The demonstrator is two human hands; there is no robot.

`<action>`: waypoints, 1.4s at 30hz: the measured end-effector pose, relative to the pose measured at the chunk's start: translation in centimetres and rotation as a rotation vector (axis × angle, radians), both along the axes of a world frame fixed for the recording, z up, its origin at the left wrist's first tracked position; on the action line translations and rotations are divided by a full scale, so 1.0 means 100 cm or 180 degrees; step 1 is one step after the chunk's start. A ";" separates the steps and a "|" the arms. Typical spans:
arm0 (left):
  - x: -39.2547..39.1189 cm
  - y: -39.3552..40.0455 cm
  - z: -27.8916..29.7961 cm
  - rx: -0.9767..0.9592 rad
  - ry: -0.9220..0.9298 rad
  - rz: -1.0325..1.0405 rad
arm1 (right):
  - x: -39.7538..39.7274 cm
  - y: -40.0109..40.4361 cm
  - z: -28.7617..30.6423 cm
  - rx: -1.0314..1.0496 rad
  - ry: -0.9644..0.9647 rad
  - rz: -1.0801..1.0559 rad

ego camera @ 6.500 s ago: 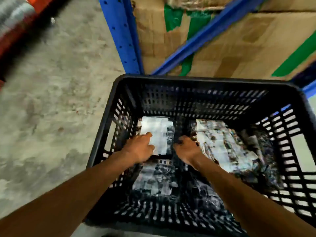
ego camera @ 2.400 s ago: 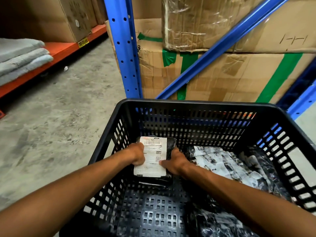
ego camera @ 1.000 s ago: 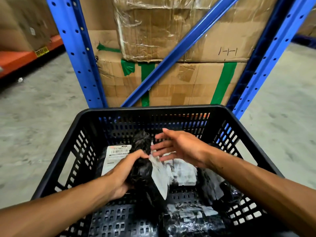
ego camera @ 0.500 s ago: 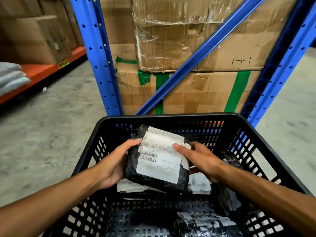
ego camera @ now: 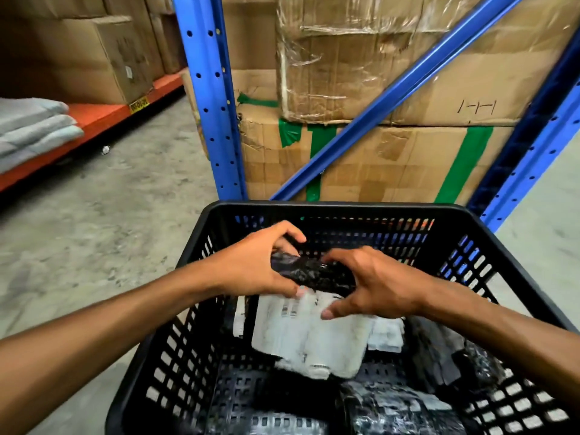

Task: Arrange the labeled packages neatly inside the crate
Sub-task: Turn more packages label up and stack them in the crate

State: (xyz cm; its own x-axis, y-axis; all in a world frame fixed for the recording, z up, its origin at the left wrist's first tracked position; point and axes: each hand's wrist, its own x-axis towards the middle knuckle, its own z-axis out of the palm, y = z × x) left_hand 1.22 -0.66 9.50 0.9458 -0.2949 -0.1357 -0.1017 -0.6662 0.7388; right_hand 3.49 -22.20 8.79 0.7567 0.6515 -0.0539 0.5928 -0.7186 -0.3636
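Observation:
A black slotted plastic crate [ego camera: 345,210] fills the lower half of the head view. Both hands hold one black plastic-wrapped package [ego camera: 314,273] above the crate's middle, its white label [ego camera: 307,334] hanging down towards me. My left hand [ego camera: 260,265] grips the package's left end. At the right end my right hand [ego camera: 367,282] clamps it with curled fingers. More black labeled packages [ego camera: 398,406] lie on the crate floor at the right and front, partly hidden by the held one.
Blue rack uprights [ego camera: 210,98] and a diagonal brace stand just behind the crate, with taped cardboard boxes [ego camera: 392,158] stacked between them. An orange shelf [ego camera: 94,120] with folded grey cloth and boxes runs along the left. Bare concrete floor [ego camera: 94,233] lies left of the crate.
The package has been turned from label-up to edge-on, so its label now hangs below my hands. Both hands have moved closer together on top of it.

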 end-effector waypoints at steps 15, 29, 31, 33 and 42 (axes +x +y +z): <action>0.002 0.025 -0.069 -0.1227 0.1459 0.2309 | -0.002 0.028 -0.097 0.1885 0.2780 -0.2066; 0.013 0.023 -0.079 0.1189 0.0680 0.1627 | 0.023 0.056 -0.097 0.0871 0.2211 -0.1280; 0.008 0.006 -0.074 0.1363 -0.0087 0.1288 | 0.034 0.036 -0.096 0.0913 0.2085 -0.1576; 0.012 -0.017 -0.071 0.0878 -0.0218 0.0857 | 0.046 0.006 -0.097 0.0629 0.1723 -0.1906; 0.038 -0.114 -0.103 0.0638 0.1027 -0.0217 | 0.054 -0.052 -0.128 -0.0645 0.1638 -0.2456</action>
